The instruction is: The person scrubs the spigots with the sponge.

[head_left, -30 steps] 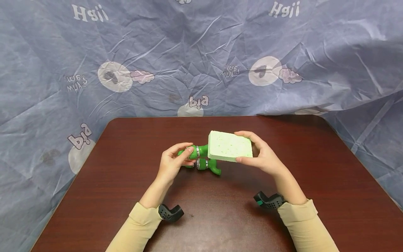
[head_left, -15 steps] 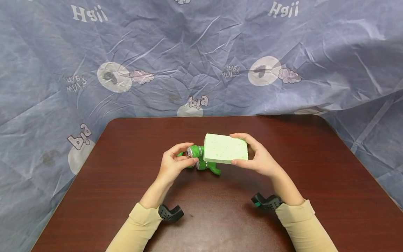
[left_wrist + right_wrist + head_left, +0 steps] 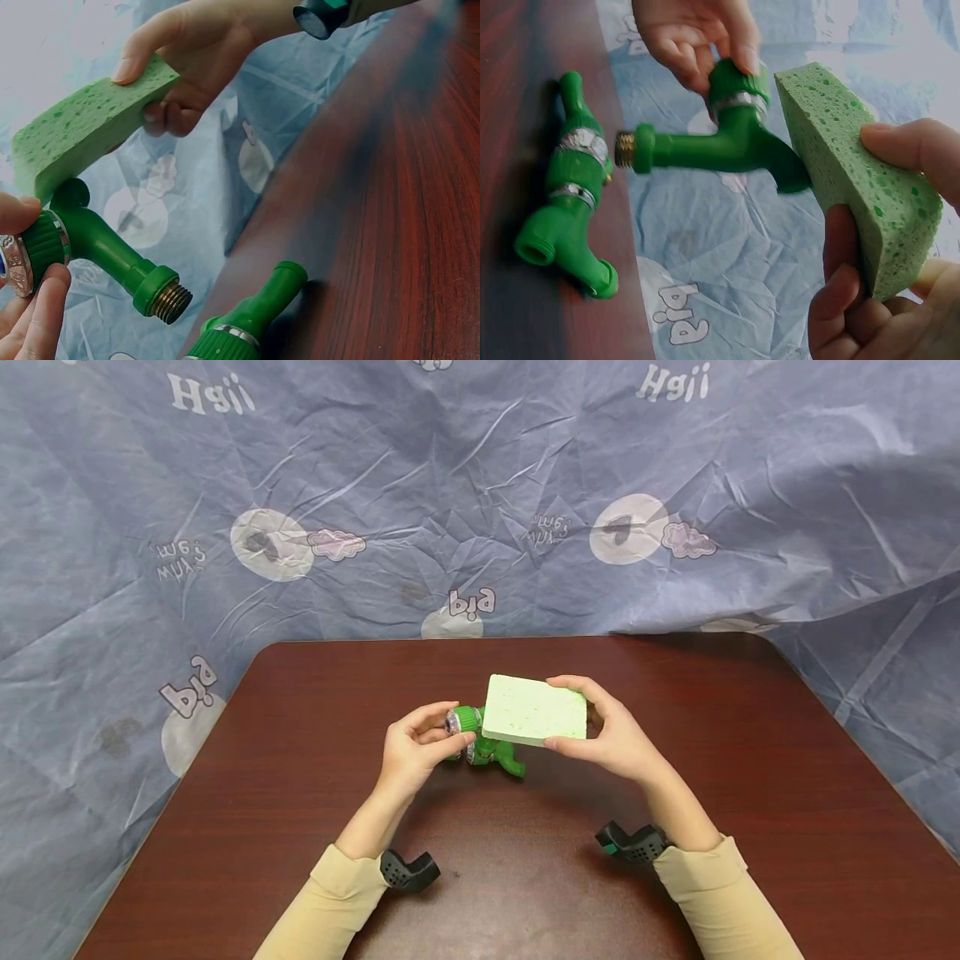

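Observation:
My left hand [image 3: 408, 752] pinches a green tap by its ribbed knob [image 3: 735, 82], thumb on one side and fingers on the other. The tap [image 3: 731, 150] is held up above the table, its brass threaded inlet [image 3: 625, 151] pointing away from the knob. A light green sponge [image 3: 535, 710] is gripped in my right hand [image 3: 615, 735], between thumb and fingers. One face of the sponge meets the tap's spout [image 3: 789, 171] in the right wrist view. From the head, the sponge hides most of the tap.
Below the hands, more green tap work with silver rings [image 3: 577, 169] lies on the table; whether it is one tap or two I cannot tell. The dark red-brown table [image 3: 675, 693] ends at a printed blue-grey cloth [image 3: 480, 510] behind.
The sponge has moved left, dipping and then rising slightly. In my left hand the tap has turned, so the silver end of its knob now shows, and the thumb has shifted lower.

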### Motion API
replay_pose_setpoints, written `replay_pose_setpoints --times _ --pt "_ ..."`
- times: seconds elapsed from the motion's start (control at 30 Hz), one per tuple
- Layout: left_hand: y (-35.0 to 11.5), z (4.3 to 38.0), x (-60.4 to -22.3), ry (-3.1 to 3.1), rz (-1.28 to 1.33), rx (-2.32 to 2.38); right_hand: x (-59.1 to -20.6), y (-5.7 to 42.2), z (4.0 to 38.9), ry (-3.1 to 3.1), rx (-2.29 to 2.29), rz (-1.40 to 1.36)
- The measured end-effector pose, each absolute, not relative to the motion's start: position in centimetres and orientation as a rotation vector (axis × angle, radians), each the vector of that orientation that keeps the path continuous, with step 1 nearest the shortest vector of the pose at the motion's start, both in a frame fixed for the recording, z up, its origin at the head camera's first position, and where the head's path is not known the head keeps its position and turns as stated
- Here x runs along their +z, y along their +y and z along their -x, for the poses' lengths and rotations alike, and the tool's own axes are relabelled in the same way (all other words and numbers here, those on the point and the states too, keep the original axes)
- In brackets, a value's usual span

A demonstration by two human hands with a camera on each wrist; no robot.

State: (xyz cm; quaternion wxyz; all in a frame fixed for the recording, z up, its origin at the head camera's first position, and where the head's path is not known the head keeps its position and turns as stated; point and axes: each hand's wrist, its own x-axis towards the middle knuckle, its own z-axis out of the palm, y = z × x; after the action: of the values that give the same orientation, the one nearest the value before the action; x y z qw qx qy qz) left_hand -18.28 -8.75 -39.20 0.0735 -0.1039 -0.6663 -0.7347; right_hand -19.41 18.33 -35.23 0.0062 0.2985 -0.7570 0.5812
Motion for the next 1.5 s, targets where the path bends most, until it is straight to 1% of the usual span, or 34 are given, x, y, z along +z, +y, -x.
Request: replay_pose_setpoints --times 0.23,0.5,0.7,0.93,1.17,1.33,1.5 --pt "-8.8 18.2 -39.0 -1.968 0.298 -2.215 -34.8 19.0 19.3 -2.373 1.778 -0.936" --pt "-8.6 18.1 -39.0 -1.964 0.308 -2.251 -35.1 18.5 19.3 -2.438 1.681 -1.146" --pt "-8.5 18.1 -39.0 -1.963 0.321 -2.245 -35.2 18.6 19.3 -2.378 1.768 -1.081" --pt "-8.4 18.0 -39.1 -1.953 0.352 -2.268 -35.3 17.7 19.1 -2.412 1.77 -1.079" --pt "-8.7 18.1 -38.7 -1.926 0.267 -2.263 -34.9 19.3 19.5 -2.411 1.753 -1.011" --pt "-9.0 18.1 -38.3 -1.783 0.279 -2.357 -34.8 20.4 19.8 -2.438 1.726 -0.978" --pt "-9.0 18.0 -38.1 -1.724 0.283 -2.426 -35.2 20.3 20.0 -2.487 1.722 -0.963"
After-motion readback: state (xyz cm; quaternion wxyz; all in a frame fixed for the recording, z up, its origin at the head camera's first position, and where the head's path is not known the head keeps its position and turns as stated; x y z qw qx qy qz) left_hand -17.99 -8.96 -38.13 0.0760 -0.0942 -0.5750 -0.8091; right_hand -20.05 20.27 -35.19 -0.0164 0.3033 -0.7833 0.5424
